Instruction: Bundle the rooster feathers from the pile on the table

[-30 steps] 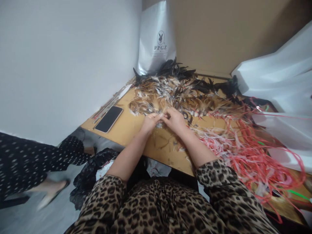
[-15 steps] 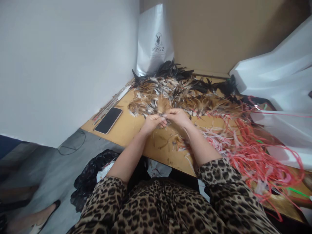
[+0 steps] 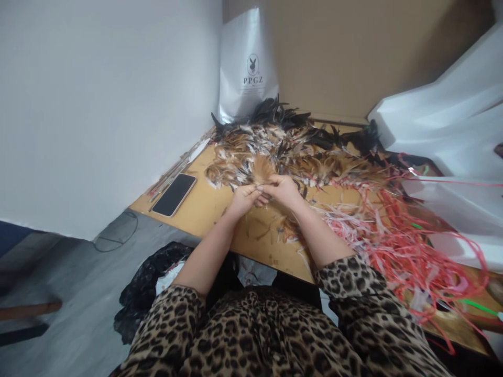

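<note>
A small fanned tuft of tan-brown feathers (image 3: 262, 166) is pinched by the fingertips of both hands, left hand (image 3: 244, 197) and right hand (image 3: 283, 189) touching, its plumes pointing away toward the feather heap (image 3: 298, 149).

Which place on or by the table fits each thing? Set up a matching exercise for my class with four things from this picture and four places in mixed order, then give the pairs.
Things:
1. phone
2. white bag
3. red strings
4. small feather bundle

Places:
A. standing at the far end against the wall
B. pinched between the left hand and right hand
C. lying flat near the table's left edge
D. tangled over the table's right side

Pairs: 1-C, 2-A, 3-D, 4-B
</note>
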Available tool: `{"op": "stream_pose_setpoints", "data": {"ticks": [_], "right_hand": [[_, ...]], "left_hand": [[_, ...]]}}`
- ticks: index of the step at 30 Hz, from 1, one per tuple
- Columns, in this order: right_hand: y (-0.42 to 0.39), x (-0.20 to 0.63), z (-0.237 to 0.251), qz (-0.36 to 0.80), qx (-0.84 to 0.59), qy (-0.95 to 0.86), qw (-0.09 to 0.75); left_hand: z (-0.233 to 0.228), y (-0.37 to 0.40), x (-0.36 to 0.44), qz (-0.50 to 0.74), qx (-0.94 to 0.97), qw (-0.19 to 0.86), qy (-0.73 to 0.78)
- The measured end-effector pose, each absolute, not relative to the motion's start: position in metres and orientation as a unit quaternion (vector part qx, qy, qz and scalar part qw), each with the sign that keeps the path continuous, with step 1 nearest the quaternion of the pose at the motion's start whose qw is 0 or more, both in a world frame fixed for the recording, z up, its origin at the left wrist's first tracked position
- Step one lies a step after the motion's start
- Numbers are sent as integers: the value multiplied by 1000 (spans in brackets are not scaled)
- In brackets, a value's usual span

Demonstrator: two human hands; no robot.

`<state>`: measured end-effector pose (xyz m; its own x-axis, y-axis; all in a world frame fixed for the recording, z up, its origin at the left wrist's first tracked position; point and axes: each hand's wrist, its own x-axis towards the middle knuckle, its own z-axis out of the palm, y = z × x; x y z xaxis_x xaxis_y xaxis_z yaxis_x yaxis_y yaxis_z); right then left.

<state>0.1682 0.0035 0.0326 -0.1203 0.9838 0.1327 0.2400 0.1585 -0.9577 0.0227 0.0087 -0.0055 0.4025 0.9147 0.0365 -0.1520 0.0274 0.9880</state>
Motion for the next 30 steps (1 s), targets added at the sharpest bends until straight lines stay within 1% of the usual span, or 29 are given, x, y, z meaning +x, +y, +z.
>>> {"op": "stream_pose_setpoints", "data": {"ticks": [3,12,15,18,21,24,26,30], "right_hand": [[3,167,33,394,-503,-625,449],[3,166,31,411,-503,-616,445],[4,163,29,407,-498,-606,468],[4,159,31,408,-496,-580,502],[5,159,32,421,-491,-568,509],[7,163,28,373,-512,-614,471],[7,164,24,325,-526,-668,415],[3,159,20,238,-531,-759,292]], "left_hand": [[-6,8,23,430,563,616,344],[0,5,22,439,552,606,368],[0,6,21,446,548,599,377],[0,9,17,473,518,594,393],[3,14,8,540,444,597,394],[8,20,-4,611,339,617,362],[11,22,-11,635,281,629,348],[12,23,-15,637,246,660,314]]}}
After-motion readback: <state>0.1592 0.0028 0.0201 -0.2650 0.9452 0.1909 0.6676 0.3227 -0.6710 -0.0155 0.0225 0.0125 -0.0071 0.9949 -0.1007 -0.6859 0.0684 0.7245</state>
